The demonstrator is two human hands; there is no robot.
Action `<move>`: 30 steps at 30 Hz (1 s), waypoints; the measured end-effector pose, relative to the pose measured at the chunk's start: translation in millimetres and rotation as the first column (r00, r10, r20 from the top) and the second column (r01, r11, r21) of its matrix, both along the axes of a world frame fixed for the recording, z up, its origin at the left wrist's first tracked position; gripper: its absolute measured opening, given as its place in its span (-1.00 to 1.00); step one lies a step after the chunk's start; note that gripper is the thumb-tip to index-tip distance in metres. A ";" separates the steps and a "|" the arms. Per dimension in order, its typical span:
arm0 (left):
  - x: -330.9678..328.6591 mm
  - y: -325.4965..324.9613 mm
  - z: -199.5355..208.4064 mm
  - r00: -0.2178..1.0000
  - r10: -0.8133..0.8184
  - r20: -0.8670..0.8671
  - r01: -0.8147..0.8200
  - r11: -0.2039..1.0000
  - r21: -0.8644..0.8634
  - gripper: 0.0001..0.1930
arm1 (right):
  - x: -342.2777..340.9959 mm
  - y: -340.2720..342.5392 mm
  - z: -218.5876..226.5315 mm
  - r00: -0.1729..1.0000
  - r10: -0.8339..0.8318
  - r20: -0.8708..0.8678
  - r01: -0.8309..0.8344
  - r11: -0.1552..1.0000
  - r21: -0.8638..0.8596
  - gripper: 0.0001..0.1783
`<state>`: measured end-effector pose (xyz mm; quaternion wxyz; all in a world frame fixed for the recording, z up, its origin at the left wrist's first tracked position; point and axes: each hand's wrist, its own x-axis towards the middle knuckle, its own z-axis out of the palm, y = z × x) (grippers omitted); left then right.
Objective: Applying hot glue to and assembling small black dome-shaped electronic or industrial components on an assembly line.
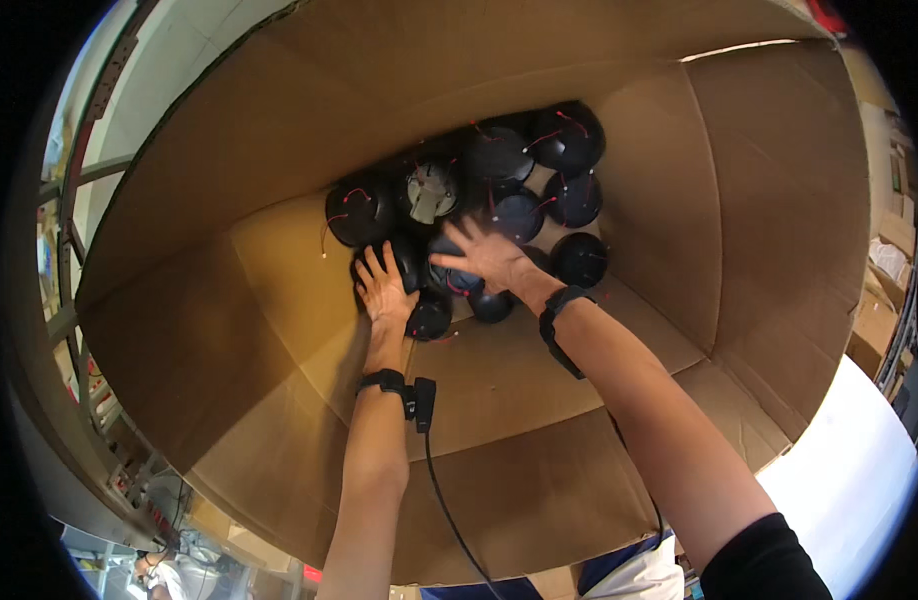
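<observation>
Several black, rounded housings (581, 260) with thin red wires lie close together at the bottom of a deep cardboard box (779, 190). My left hand (385, 292) has its fingers spread and rests against a black housing (409, 262) at the near left of the group. Above a housing with a bluish sheen (453, 283), in the middle, my right hand (487, 258) is stretched out flat and slightly blurred; whether it touches is unclear. One unit (431, 192) farther back shows a pale grey bracket on its face. Some housings are partly hidden behind my hands.
High cardboard walls surround both forearms. A cable (441, 500) hangs from the black strap (387, 380) on my left wrist. Outside stand a metal frame (67, 200) at left and cartons (869, 335) at right. Another person (174, 576) is at the lower left.
</observation>
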<state>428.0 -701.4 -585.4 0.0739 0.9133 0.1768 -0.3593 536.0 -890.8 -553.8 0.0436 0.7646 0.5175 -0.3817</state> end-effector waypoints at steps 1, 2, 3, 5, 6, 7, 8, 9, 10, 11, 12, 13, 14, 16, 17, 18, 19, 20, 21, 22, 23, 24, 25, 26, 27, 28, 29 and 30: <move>-0.2 8.6 -0.4 0.992 0.017 0.126 -0.019 1.000 0.011 0.27 | -1.5 5.2 -0.3 0.997 -0.059 0.057 0.057 0.998 0.033 0.27; -0.8 18.3 4.2 0.987 0.023 0.159 -0.024 1.000 0.007 0.24 | -2.4 13.7 3.0 0.997 -0.057 0.060 0.053 0.997 0.059 0.27; -6.1 27.0 13.3 0.987 0.024 0.156 -0.028 0.999 0.027 0.24 | -9.5 24.7 9.5 0.991 -0.094 0.093 0.090 0.995 0.042 0.25; -8.0 35.8 45.1 0.992 0.024 0.125 -0.034 0.996 0.081 0.20 | -10.4 36.8 36.0 0.986 -0.158 0.053 0.156 0.987 0.035 0.17; -0.5 19.0 69.5 0.985 0.092 0.144 -0.087 0.996 -0.035 0.02 | -9.9 21.5 44.5 0.978 -0.206 0.032 0.203 0.975 0.088 -0.08; 12.0 16.4 93.8 0.997 0.016 0.071 -0.010 0.996 -0.090 -0.20 | 1.2 22.5 63.5 0.957 -0.265 -0.115 0.267 0.964 0.001 -0.41; 0.8 38.2 115.6 0.997 -0.039 0.067 0.049 0.987 -0.154 -0.40 | 11.2 39.3 99.8 0.932 -0.250 -0.263 0.281 0.955 0.089 -0.63; 35.3 -8.5 172.5 0.993 -0.021 -0.113 -0.015 0.953 -0.303 -0.46 | 23.4 0.0 118.8 0.932 -0.241 -0.271 0.279 0.954 0.110 -0.66; 61.5 -23.2 237.8 0.953 -0.149 -0.264 0.035 0.920 -0.391 -0.56 | 34.0 -15.3 158.8 0.918 -0.222 -0.329 0.278 0.952 0.131 -0.68; 33.7 -14.5 258.2 0.971 -0.164 -0.175 0.075 0.900 -0.429 -0.60 | 42.0 -0.4 214.2 0.942 -0.121 -0.312 0.220 0.927 0.304 -0.65; 17.1 -10.7 304.2 0.983 -0.169 -0.076 0.102 0.837 -0.537 -0.60 | 59.3 7.9 290.5 0.944 -0.051 -0.326 0.104 0.983 0.148 -0.64; 9.4 -0.6 361.0 0.986 -0.163 0.015 0.137 0.770 -0.623 -0.61 | 68.8 23.6 367.5 0.898 -0.079 -0.433 0.118 0.991 0.065 -0.64; 16.0 12.2 424.5 0.994 -0.036 0.100 0.096 0.705 -0.703 -0.60 | 75.0 19.4 419.3 0.841 -0.091 -0.534 0.234 0.950 0.205 -0.70; 7.6 52.3 530.9 0.879 0.223 0.420 0.128 0.740 -0.661 -0.55 | 90.5 33.8 513.9 0.842 -0.218 -0.494 0.476 0.730 0.490 -0.68; 5.8 80.8 569.1 0.693 0.279 0.665 0.130 0.859 -0.496 -0.52 | 96.6 48.1 544.9 0.908 -0.264 -0.325 0.417 0.508 0.754 -0.50; 9.2 111.6 588.6 0.524 0.184 0.832 0.061 0.966 -0.253 -0.35 | 98.9 70.6 557.4 0.899 -0.403 -0.171 0.351 0.430 0.832 -0.25; 17.8 140.8 601.2 0.358 0.027 0.933 -0.058 0.998 -0.007 -0.16 | 103.6 94.0 565.1 0.838 -0.545 -0.034 0.269 0.357 0.894 0.01; 22.0 167.8 604.5 0.493 0.021 0.870 -0.144 0.988 0.058 -0.03 | 115.4 119.3 561.5 0.848 -0.530 0.025 0.241 0.426 0.872 0.13; 32.9 189.1 591.5 0.599 0.045 0.800 -0.194 0.977 0.091 0.12 | 129.3 136.5 553.2 0.837 -0.533 0.121 0.207 0.515 0.832 0.25; 41.5 203.7 586.0 0.678 0.132 0.723 -0.198 0.980 0.007 0.15 | 132.5 157.1 542.6 0.840 -0.523 0.144 0.227 0.581 0.782 0.25; 48.0 211.6 580.8 0.752 0.217 0.623 -0.212 0.974 -0.084 0.19 | 134.5 173.5 528.5 0.844 -0.510 0.165 0.252 0.649 0.718 0.25; 55.1 212.7 580.2 0.726 0.218 0.653 -0.186 0.975 -0.119 0.15 | 138.2 182.4 523.4 0.832 -0.524 0.182 0.236 0.631 0.739 0.24; 63.5 207.5 578.1 0.731 0.222 0.645 -0.161 0.975 -0.153 0.15 | 141.8 185.2 521.1 0.812 -0.546 0.209 0.226 0.623 0.749 0.23; 71.3 198.8 580.0 0.708 0.214 0.673 -0.167 0.977 -0.135 0.13 | 145.2 185.9 520.5 0.807 -0.552 0.208 0.223 0.612 0.759 0.22; 74.5 189.0 583.5 0.689 0.206 0.695 -0.169 0.978 -0.122 0.11 | 141.7 185.9 522.2 0.801 -0.563 0.205 0.229 0.603 0.764 0.21; 72.5 177.5 584.3 0.664 0.202 0.720 -0.172 0.978 -0.115 0.07 | 134.2 186.7 525.0 0.818 -0.548 0.174 0.240 0.600 0.764 0.21; 68.8 163.5 577.9 0.634 0.215 0.743 -0.136 0.977 -0.166 0.07 | 127.4 178.0 523.4 0.826 -0.541 0.156 0.258 0.609 0.750 0.20; 67.0 141.9 570.8 0.632 0.220 0.744 -0.092 0.974 -0.209 0.08 | 119.5 156.9 523.3 0.794 -0.595 0.127 0.326 0.593 0.736 0.20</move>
